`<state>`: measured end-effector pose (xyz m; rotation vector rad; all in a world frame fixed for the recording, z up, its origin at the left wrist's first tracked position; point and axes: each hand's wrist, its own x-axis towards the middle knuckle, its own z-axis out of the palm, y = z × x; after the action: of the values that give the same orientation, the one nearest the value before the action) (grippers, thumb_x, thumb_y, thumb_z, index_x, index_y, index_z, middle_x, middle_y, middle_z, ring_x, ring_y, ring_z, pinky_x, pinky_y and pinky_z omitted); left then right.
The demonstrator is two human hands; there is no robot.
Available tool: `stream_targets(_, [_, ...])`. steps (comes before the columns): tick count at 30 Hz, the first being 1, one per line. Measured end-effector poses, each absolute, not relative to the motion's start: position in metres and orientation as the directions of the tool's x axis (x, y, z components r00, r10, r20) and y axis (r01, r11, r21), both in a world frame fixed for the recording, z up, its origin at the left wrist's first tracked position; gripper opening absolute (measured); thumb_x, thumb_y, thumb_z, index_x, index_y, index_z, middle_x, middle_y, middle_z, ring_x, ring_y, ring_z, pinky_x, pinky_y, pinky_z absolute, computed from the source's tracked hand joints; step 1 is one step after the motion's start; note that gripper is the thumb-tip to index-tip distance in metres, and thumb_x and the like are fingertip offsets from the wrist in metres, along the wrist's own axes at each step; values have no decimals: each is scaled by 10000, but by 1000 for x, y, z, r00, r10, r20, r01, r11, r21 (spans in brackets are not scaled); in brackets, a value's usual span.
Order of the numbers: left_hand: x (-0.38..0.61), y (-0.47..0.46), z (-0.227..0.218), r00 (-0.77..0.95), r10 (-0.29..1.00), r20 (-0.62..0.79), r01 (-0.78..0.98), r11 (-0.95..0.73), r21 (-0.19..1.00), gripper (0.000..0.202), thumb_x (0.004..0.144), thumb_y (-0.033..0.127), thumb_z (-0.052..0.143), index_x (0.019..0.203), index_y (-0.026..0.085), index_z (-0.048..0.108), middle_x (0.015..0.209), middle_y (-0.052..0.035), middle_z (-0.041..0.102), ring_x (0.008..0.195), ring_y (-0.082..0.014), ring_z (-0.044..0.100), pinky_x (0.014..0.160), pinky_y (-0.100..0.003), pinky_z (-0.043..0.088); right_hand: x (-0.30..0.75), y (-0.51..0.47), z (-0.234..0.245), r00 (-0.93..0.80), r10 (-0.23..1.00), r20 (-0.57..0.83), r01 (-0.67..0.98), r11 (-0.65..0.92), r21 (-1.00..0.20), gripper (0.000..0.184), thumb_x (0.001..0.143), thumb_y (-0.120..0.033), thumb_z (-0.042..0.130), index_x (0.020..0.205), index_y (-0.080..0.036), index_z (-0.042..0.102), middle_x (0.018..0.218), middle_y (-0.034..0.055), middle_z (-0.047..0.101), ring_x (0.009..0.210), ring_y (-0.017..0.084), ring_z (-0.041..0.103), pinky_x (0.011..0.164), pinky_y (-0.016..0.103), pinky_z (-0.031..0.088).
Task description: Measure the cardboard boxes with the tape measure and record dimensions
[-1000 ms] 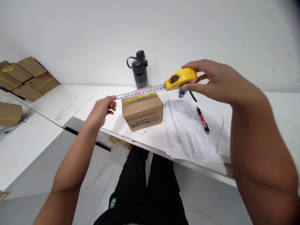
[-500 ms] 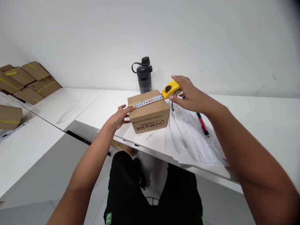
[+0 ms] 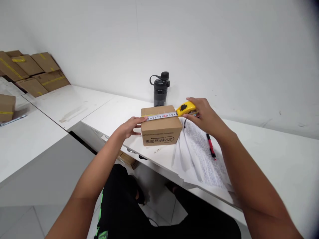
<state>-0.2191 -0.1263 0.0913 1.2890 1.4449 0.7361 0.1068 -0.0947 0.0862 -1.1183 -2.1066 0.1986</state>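
Observation:
A brown cardboard box [image 3: 161,131] with dark printing on its front face rests on the white table. Across its top lies the pulled-out blade of a yellow tape measure [image 3: 186,108]. My right hand [image 3: 203,114] grips the tape measure's case at the box's right edge. At the left edge, my left hand [image 3: 131,126] presses the blade's end against the box with thumb or forefinger, and its other fingers reach down along the box's side. The blade's tip is hidden under those fingers.
Behind the box stands a black water bottle [image 3: 160,89]. Printed sheets [image 3: 199,159] lie to the right, with a red and black pen [image 3: 211,146] on them. Several cardboard boxes [image 3: 51,79] are stacked at the far left by the wall. The table's front edge [image 3: 154,162] runs above my legs.
The camera view has shifted, so everything sits a little differently in the picture. Both hands keep their hold, and the blade still lies across the box top.

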Motion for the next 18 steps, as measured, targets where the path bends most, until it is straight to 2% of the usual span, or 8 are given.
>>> stream_targets(3, [-223, -129, 108, 132, 916, -378, 345, 315, 884, 572, 677, 675, 715, 994, 200, 673, 983, -92, 676, 882, -225, 626, 777, -368, 527, 106, -101, 91, -342, 779, 525, 698, 585, -414, 566, 918, -470, 578, 1439, -315, 420, 1266, 101, 505, 963, 238, 634, 804, 389, 546])
stream_targets(5, [-225, -129, 119, 105, 915, -389, 391, 321, 862, 471, 703, 624, 724, 842, 178, 660, 826, -53, 638, 709, -170, 589, 729, -347, 517, 107, -105, 95, -350, 773, 530, 729, 580, -364, 534, 928, -491, 552, 1419, -308, 449, 1234, 97, 518, 902, 228, 636, 737, 370, 543])
stream_targets(7, [-228, -128, 130, 65, 930, -361, 452, 295, 842, 408, 723, 561, 736, 736, 170, 620, 735, -27, 587, 618, -139, 540, 697, -340, 499, 109, -111, 101, -372, 755, 541, 753, 586, -300, 520, 934, -514, 526, 1404, -300, 468, 1204, 94, 533, 842, 218, 632, 672, 352, 529])
stream_targets(9, [-229, -123, 142, 26, 956, -293, 486, 244, 840, 366, 746, 508, 734, 713, 172, 592, 738, -27, 576, 630, -139, 538, 701, -343, 495, 111, -121, 108, -394, 728, 562, 766, 598, -236, 520, 931, -534, 516, 1388, -286, 485, 1161, 93, 560, 796, 215, 624, 620, 335, 507])
stream_targets(12, [-221, -111, 161, -22, 991, -128, 440, 125, 889, 285, 814, 429, 679, 753, 178, 559, 785, -36, 574, 720, -155, 565, 736, -339, 506, 106, -148, 123, -409, 682, 606, 762, 620, -184, 528, 917, -549, 520, 1349, -245, 510, 1080, 96, 609, 757, 219, 618, 574, 318, 477])
stream_targets(16, [-188, -90, 176, -34, 999, 22, 420, -6, 907, 133, 900, 316, 542, 890, 185, 561, 896, -57, 611, 814, -166, 592, 755, -332, 499, 78, -196, 137, -340, 706, 621, 754, 600, -268, 430, 905, -488, 522, 1230, -208, 559, 1024, 94, 656, 726, 217, 626, 539, 302, 464])
stream_targets(18, [-169, -80, 175, -8, 998, 59, 476, -48, 878, 141, 920, 295, 477, 936, 188, 567, 962, -74, 632, 851, -180, 600, 766, -344, 502, 59, -214, 136, -275, 739, 615, 770, 553, -319, 367, 894, -428, 515, 1178, -200, 563, 1056, 104, 663, 732, 224, 639, 508, 298, 457])
